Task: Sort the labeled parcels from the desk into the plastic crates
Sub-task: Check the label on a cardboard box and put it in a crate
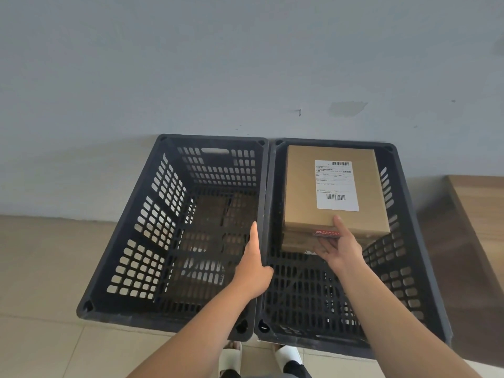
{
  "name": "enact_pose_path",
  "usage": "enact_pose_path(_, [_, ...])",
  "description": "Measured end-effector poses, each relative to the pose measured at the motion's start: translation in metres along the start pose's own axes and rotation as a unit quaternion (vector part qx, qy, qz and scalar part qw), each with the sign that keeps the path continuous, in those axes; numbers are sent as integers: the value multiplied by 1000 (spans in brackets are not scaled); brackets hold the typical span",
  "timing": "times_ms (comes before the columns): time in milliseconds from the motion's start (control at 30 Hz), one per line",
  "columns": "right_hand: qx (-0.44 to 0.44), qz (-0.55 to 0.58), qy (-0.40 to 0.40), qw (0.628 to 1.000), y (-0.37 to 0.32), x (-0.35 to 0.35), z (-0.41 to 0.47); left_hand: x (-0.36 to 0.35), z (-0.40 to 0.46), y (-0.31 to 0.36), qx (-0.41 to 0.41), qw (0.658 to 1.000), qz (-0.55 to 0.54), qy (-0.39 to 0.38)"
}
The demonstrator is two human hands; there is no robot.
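two black plastic crates side by side on tiled floor against a grey wall. left crate (174, 230) with perforated walls, touching the right crate (403, 257) along one long rim. in the right crate, far end: a brown cardboard parcel (308, 186), white label (336, 185) up, seemingly atop another box whose front edge shows beneath. right hand (341, 248) at the parcel's near edge, thumb on top, fingers underneath, clamped on it. left hand (255, 266) on the shared rim between the crates, fingers straight and together, thumb hooked over the rim. wooden desk (480, 214) at far right. pale shoes (289, 356) below the crates.
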State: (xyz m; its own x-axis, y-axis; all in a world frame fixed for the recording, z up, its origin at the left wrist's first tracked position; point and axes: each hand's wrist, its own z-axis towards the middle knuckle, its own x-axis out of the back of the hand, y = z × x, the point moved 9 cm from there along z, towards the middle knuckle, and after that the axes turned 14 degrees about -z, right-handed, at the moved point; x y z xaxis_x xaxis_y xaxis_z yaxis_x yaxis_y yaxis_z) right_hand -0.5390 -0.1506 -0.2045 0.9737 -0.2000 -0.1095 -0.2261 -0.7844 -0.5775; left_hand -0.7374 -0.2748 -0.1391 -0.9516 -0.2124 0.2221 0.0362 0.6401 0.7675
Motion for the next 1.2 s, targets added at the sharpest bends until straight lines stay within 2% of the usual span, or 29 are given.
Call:
enact_pose_path(200, [-10,-11,-10,1000,0,0,-8,6,-7,5,-11,999,18,-41])
enact_pose_path(567, [-36,27,-70,997,0,-2,-46,25,-31,19,-30,988,-153,16])
enact_pose_path(833, [-38,49,-115,991,11,7,-90,32,-70,33,-72,975,-205,47])
enact_pose_path(1000, [-2,51,-108,993,10,27,-128,17,-89,58,-114,975,-188,8])
enact_pose_path(1200, [72,71,-53,993,2,70,-180,-26,-107,80,-142,971,-165,-94])
